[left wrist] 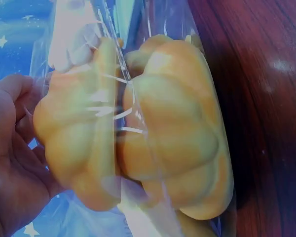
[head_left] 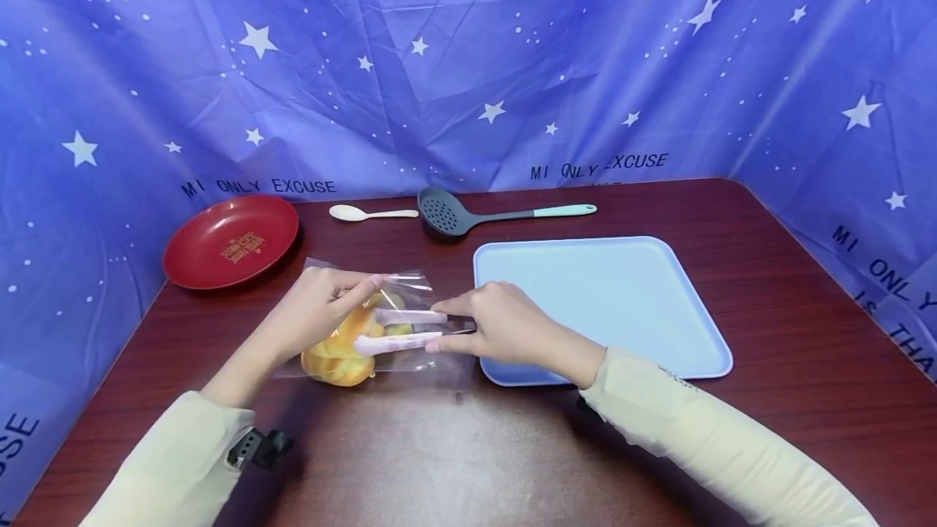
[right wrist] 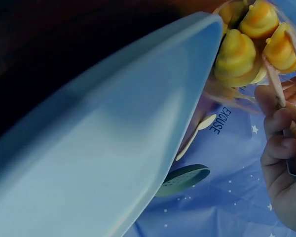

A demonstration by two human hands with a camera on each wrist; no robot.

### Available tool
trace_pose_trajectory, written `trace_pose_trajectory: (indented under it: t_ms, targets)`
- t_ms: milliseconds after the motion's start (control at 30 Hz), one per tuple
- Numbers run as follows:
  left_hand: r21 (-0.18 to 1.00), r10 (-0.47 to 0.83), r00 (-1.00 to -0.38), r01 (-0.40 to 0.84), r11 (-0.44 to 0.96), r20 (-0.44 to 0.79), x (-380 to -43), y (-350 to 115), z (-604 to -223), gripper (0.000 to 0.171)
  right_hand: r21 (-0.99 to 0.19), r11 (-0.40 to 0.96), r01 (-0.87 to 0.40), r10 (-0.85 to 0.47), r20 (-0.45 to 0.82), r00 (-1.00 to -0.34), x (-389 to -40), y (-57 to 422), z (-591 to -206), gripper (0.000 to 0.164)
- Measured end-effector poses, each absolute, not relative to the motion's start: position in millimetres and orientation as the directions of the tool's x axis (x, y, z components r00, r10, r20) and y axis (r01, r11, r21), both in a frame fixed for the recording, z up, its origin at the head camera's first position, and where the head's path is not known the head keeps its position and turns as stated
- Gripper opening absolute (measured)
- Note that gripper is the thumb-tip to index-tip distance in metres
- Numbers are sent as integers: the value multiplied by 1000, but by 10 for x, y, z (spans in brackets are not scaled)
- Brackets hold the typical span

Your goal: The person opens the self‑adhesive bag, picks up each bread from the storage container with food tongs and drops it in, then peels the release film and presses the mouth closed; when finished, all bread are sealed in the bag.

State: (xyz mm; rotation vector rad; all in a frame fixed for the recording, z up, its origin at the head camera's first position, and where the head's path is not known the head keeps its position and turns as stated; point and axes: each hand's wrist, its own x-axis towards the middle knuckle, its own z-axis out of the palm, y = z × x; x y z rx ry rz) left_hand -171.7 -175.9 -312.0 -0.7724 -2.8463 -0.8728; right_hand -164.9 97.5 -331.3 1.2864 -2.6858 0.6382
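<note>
A clear plastic bag (head_left: 419, 283) holds several golden, lobed bread buns (head_left: 337, 358), which fill much of the left wrist view. My left hand (head_left: 315, 311) pinches the bag's upper edge between thumb and fingers. From the right, my right hand (head_left: 505, 320) grips tongs (head_left: 398, 342) with a dark handle part and pale pink, paw-like tips. The tips point left at the bag's mouth and overlap the buns. In the left wrist view one pale tip (left wrist: 76, 52) lies against a bun (left wrist: 74, 128) behind the plastic.
A light blue tray (head_left: 607, 291) lies just right of the bag, under my right forearm. At the back left is a red plate (head_left: 220, 242) with gold lettering. A cream spoon (head_left: 359, 214) and a grey slotted ladle (head_left: 446, 214) lie along the table's back edge.
</note>
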Motion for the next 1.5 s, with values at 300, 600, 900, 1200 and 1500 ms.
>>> trace_pose_trajectory:
  t_ms: [300, 600, 900, 1200, 1500]
  targets:
    - [463, 476, -847, 530, 711, 239, -1711, -1745, -3125, 22, -256, 545, -798, -744, 291, -602, -1644, 1005, -3299, 52]
    - [463, 475, -843, 536, 706, 251, -1706, -1798, -3124, 24, -210, 564, -799, -726, 334, -601, -1643, 1243, -3149, 57]
    - [496, 400, -888, 458, 737, 227, -1714, -1833, -3083, 26, -155, 567, -809, -709, 407, -576, -1632, 1605, -2992, 56]
    - [447, 383, -876, 480, 755, 295, -1745, -1861, -3020, 24, -245, 603, -759, -587, 508, -630, -1611, 2032, -2863, 53]
    - [428, 363, -885, 461, 778, 293, -1764, -1844, -3040, 25, -356, 661, -661, -451, 516, -729, -1560, 2326, -2833, 46]
